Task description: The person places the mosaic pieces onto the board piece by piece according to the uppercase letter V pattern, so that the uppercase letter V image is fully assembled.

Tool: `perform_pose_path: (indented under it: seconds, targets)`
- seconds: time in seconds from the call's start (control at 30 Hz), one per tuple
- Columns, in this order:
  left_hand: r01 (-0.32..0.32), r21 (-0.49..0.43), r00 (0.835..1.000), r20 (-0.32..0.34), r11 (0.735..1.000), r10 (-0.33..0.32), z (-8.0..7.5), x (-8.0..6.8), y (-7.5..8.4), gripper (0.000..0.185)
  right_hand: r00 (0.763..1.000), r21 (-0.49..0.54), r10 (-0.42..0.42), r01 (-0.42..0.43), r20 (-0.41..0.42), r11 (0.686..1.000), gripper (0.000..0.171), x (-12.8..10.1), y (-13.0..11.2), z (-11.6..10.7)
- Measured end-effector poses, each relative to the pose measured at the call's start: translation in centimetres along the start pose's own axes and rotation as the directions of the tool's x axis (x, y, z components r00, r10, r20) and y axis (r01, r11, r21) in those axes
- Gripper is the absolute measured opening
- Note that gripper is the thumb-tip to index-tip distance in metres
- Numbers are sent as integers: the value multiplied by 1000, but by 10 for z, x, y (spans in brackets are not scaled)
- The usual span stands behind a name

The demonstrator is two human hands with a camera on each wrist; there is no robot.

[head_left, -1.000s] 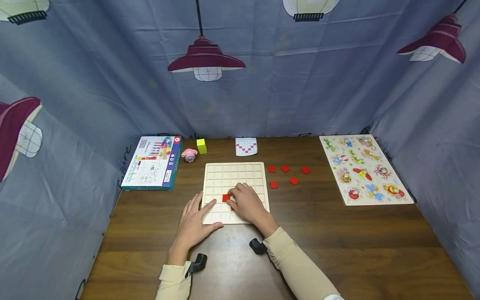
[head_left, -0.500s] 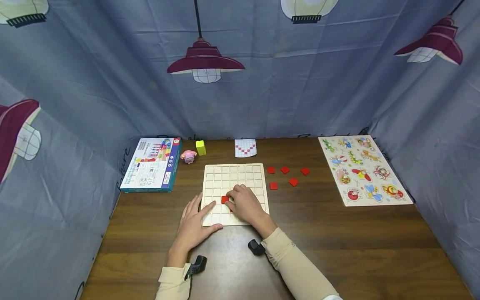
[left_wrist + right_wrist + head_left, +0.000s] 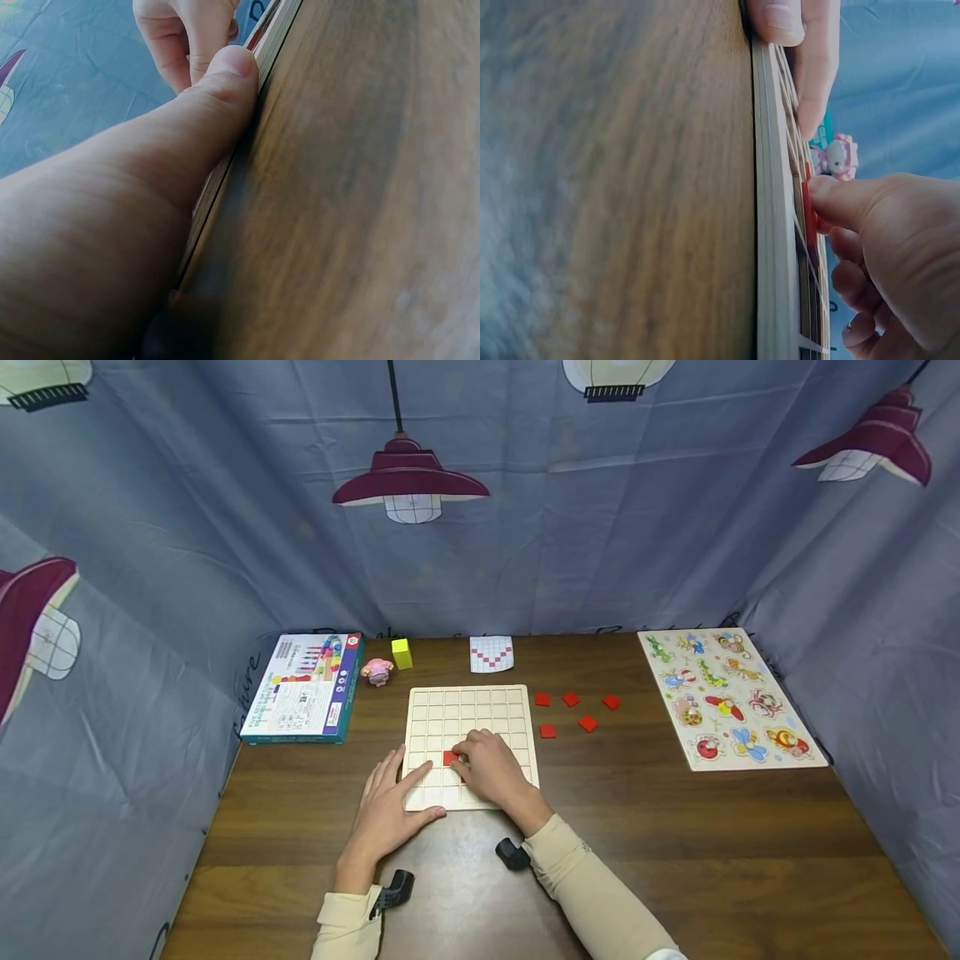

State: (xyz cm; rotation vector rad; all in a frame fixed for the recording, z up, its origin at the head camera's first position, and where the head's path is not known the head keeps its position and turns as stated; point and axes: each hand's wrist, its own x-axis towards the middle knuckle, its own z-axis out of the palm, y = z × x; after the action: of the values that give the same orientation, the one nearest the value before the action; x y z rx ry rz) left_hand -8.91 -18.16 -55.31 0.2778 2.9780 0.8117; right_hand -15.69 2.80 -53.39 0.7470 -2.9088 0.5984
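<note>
A pale wooden grid board (image 3: 465,714) lies on the brown table (image 3: 675,835). My left hand (image 3: 397,793) lies flat at the board's near-left corner, fingers straight, its thumb (image 3: 225,82) pressed against the front edge. My right hand (image 3: 483,764) rests on the board with curled fingers, its fingertips on a red square tile (image 3: 450,758) in a cell; the thumb (image 3: 840,199) touches that red tile (image 3: 808,217). A second red tile (image 3: 463,777) peeks out under the right hand. Several loose red tiles (image 3: 571,698) lie right of the board.
A red-and-white pattern card (image 3: 492,654), a yellow block (image 3: 402,653) and a pink toy (image 3: 377,672) sit behind the board. A boxed game (image 3: 303,687) lies at the left. An animal peg puzzle (image 3: 731,697) lies at the right. Blue curtain surrounds the table.
Both hands stay where they were; the right hand's fingers shift only slightly on the red tile.
</note>
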Motion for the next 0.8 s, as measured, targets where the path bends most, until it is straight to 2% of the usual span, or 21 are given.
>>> perform_pose_path:
  seconds: [0.2, 0.4, 0.6, 0.8]
  targets:
    - [0, -19, 1000, 0, 1000, 0, 0, 1, 2, 80, 1000, 53, 22, -21, -12, 998, 31, -5, 11, -6]
    - [12, -9, 1000, -9, 1000, -12, 1, 1, 2, 81, 990, 207, 75, -50, -118, 977, 36, -18, 40, -27]
    - [19, -25, 1000, -5, 1000, -19, 1, -1, 1, 80, 962, 286, 213, -159, -171, 945, 40, -43, 88, -49]
    - [21, -36, 1000, -10, 999, -21, 0, -1, 1, 80, 914, 292, 332, -260, -235, 921, 45, -70, 143, -59]
